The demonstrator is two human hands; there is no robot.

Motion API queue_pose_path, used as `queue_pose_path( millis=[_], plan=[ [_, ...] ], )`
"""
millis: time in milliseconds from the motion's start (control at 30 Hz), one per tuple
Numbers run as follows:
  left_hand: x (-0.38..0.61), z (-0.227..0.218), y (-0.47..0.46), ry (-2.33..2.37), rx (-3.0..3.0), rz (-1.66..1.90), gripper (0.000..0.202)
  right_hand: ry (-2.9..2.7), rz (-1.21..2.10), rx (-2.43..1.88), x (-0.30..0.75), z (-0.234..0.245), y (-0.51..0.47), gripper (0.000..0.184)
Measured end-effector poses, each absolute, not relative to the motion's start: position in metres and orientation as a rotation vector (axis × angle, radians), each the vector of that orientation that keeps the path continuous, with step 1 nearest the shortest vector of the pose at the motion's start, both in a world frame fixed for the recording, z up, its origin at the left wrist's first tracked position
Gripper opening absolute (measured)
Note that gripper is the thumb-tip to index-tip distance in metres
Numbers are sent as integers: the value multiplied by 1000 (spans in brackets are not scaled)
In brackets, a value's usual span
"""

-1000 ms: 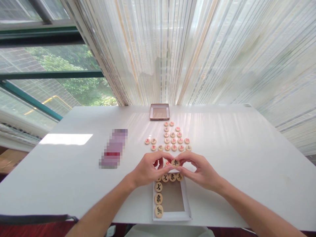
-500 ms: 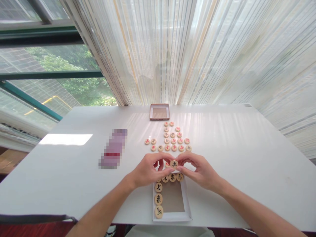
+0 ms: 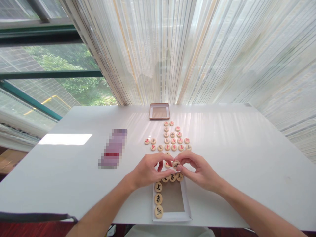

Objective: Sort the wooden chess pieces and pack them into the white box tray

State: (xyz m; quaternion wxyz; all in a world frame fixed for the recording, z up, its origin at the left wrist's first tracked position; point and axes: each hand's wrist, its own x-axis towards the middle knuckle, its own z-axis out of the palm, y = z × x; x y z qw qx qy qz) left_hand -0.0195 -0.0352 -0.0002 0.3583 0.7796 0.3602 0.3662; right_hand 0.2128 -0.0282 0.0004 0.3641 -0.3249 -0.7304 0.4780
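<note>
My right hand pinches a round wooden chess piece with a black character over the far end of a shallow white box. My left hand is closed right beside it, its fingertips touching the same piece and a red-marked piece. Inside the box, black-marked pieces lie in a column down the left side and in a row across the top. Several more pieces, red and black, lie on the white table beyond my hands.
A small brown lid or tray sits at the table's far edge below the striped curtain. A blurred purple object lies to the left. A window is on the left side.
The black-marked piece between my fingertips has tipped and dropped slightly toward the box. My hands have barely shifted otherwise.
</note>
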Motion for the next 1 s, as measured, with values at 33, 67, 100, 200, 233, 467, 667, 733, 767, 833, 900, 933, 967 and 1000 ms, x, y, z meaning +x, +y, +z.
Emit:
queue_pose_path(
  millis=[33, 67, 100, 200, 233, 467, 667, 733, 767, 833, 900, 933, 967, 1000],
  plan=[
    [-21, -1, -35, 933, 2032, 941, 28, -1891, 1201, -825, 213, 1, -28, 16],
    [-23, 0, -33, 942, 2052, 933, 28, -1903, 1172, -814, 213, 2, -28, 16],
    [-25, 0, -32, 961, 2068, 922, 26, -1914, 1152, -802, 213, 3, -27, 15],
    [-31, 9, -28, 1044, 2092, 873, 18, -1928, 1148, -772, 213, 5, -26, 14],
    [-34, 14, -27, 1070, 2098, 845, 16, -1928, 1150, -768, 213, 5, -26, 13],
    [-53, 36, -51, 1240, 2105, 642, 19, -1931, 1144, -850, 213, -3, -26, 23],
    [-52, 8, -93, 1371, 2023, 814, 21, -1996, 1125, -865, 211, 0, -26, 11],
    [-49, -5, -103, 1404, 2001, 896, 23, -2033, 1086, -831, 210, 4, -25, 8],
    [-47, -10, -107, 1424, 1991, 926, 24, -2050, 1071, -809, 210, 6, -24, 9],
    [-44, -19, -112, 1444, 1983, 961, 25, -2071, 1046, -770, 211, 9, -21, 11],
    [-42, -22, -115, 1450, 1995, 964, 27, -2082, 1022, -761, 212, 13, -19, 11],
    [-41, -23, -115, 1453, 2006, 958, 27, -2090, 1012, -767, 213, 15, -19, 10],
    [-40, -23, -115, 1458, 2017, 946, 27, -2102, 1008, -780, 213, 17, -20, 9],
    [-39, -23, -115, 1465, 2029, 932, 27, -2120, 1010, -795, 213, 20, -23, 9]
  ],
)
